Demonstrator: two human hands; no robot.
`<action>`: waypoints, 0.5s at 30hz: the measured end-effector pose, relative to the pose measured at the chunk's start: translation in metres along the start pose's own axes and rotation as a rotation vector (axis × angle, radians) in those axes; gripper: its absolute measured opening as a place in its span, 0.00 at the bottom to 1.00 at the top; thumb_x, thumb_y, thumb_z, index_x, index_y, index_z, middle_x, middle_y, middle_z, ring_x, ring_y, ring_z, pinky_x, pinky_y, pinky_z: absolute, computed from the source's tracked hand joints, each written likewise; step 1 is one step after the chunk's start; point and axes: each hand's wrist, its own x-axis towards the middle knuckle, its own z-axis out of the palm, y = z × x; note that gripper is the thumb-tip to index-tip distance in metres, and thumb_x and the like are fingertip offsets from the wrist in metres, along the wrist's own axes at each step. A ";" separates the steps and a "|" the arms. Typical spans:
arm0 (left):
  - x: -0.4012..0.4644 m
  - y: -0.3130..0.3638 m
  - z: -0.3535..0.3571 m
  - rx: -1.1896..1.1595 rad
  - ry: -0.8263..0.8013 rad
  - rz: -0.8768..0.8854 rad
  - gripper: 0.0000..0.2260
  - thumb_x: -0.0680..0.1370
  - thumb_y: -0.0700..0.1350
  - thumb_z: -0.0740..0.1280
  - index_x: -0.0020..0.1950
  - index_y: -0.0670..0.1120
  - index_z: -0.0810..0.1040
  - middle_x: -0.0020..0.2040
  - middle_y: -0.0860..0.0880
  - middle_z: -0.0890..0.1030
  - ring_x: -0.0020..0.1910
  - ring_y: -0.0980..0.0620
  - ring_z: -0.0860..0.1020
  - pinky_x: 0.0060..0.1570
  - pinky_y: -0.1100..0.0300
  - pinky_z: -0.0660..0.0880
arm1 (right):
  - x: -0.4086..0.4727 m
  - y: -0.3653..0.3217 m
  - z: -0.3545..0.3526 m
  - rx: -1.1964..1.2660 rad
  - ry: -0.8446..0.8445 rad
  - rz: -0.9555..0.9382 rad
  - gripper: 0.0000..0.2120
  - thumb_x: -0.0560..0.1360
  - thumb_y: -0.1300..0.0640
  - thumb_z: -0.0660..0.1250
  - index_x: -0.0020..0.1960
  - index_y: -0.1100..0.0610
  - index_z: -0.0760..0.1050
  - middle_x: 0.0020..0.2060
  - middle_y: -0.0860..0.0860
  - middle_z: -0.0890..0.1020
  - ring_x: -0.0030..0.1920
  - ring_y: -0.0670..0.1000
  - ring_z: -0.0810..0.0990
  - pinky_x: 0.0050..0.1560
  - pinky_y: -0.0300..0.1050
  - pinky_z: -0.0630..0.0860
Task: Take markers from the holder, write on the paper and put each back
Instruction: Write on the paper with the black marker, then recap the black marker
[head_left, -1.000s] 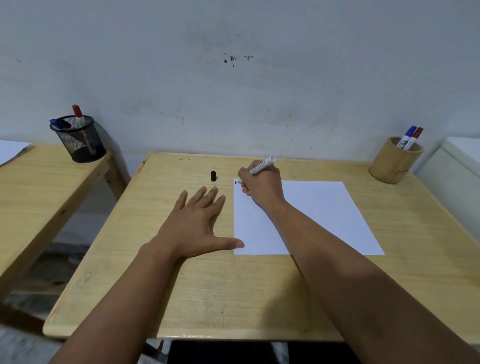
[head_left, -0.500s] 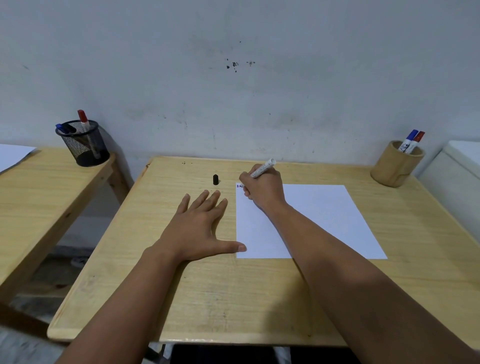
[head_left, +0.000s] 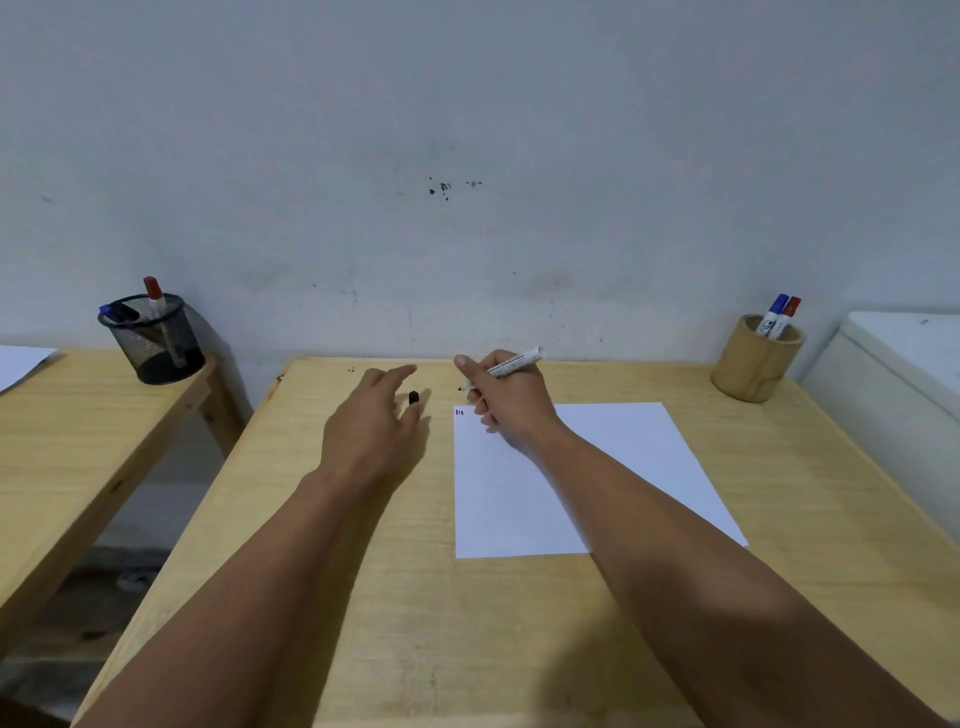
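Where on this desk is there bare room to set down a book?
Free: the desk near edge below the paper, and between paper and wooden holder. Crowded: the far edge, where left hand, cap and right hand meet.

**Room and Furniture**

The background is being filled by a pale grey painted wall (head_left: 519, 130), which is being marked by a small cluster of dark specks (head_left: 444, 188) near its centre and by faint scuffs lower down. A light wooden table (head_left: 519, 649) is being set against this wall. A second wooden table (head_left: 78, 441) is being positioned to the left, separated by a gap through which a dim, mottled floor (head_left: 135, 566) is being shown. A white cabinet (head_left: 893, 379) is being placed at the right edge. Soft, even light is being cast across all surfaces.
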 end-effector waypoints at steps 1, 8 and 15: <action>0.007 -0.001 0.005 0.038 -0.022 0.000 0.19 0.81 0.52 0.65 0.72 0.56 0.75 0.66 0.56 0.77 0.58 0.52 0.81 0.54 0.52 0.77 | -0.002 -0.004 -0.003 -0.032 0.025 -0.054 0.21 0.78 0.43 0.79 0.38 0.53 0.74 0.29 0.51 0.79 0.28 0.50 0.73 0.30 0.43 0.71; 0.027 -0.008 0.019 -0.044 0.010 -0.060 0.10 0.81 0.47 0.69 0.61 0.52 0.84 0.55 0.53 0.86 0.55 0.49 0.82 0.52 0.51 0.78 | -0.014 -0.028 -0.052 0.006 -0.106 -0.131 0.09 0.81 0.62 0.75 0.61 0.56 0.83 0.47 0.54 0.89 0.41 0.50 0.89 0.42 0.49 0.85; 0.039 0.042 -0.005 -0.683 -0.065 -0.241 0.07 0.80 0.41 0.71 0.56 0.47 0.86 0.46 0.49 0.88 0.47 0.51 0.81 0.45 0.57 0.75 | -0.037 -0.050 -0.082 0.373 -0.158 0.060 0.14 0.86 0.61 0.63 0.66 0.60 0.84 0.52 0.59 0.88 0.45 0.59 0.90 0.44 0.52 0.88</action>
